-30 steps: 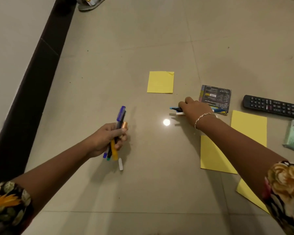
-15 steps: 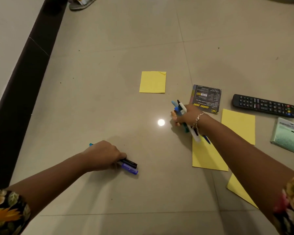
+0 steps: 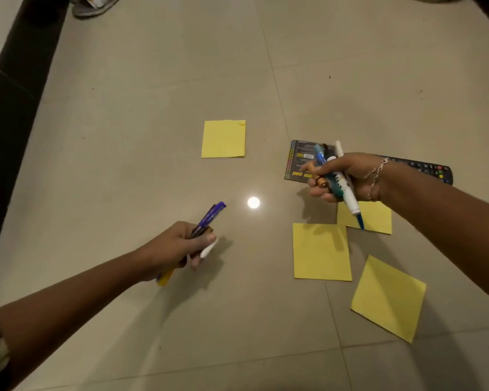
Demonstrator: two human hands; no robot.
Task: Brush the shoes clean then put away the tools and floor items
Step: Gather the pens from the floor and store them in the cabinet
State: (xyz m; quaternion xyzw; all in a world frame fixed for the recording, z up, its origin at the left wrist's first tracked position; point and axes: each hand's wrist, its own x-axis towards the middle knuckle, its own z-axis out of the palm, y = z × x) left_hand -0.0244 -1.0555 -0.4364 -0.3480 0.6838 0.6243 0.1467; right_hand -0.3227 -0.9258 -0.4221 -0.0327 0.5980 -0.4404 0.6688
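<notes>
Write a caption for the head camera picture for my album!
Left hand grips purple pens; right hand grips markers; yellow papers lie on the floor.

**Dim warm light, one hard glare spot**

The scene is lit dimly and warmly from overhead. A small round white glare spot [image 3: 253, 202] is thrown back by the glossy beige tiled floor [image 3: 153, 94]. Soft-edged shadows are cast on the tiles just right of the left hand [image 3: 175, 245] and below-left of the right hand [image 3: 347, 173]; one flat yellow paper square [image 3: 321, 255] is partly shaded at its top. The frame is darkened towards the corners. Tile joints are bowed by the wide-angle lens. The purple and yellow pens [image 3: 211, 215] and the blue and white markers [image 3: 343, 187] are slightly softened by blur.
</notes>
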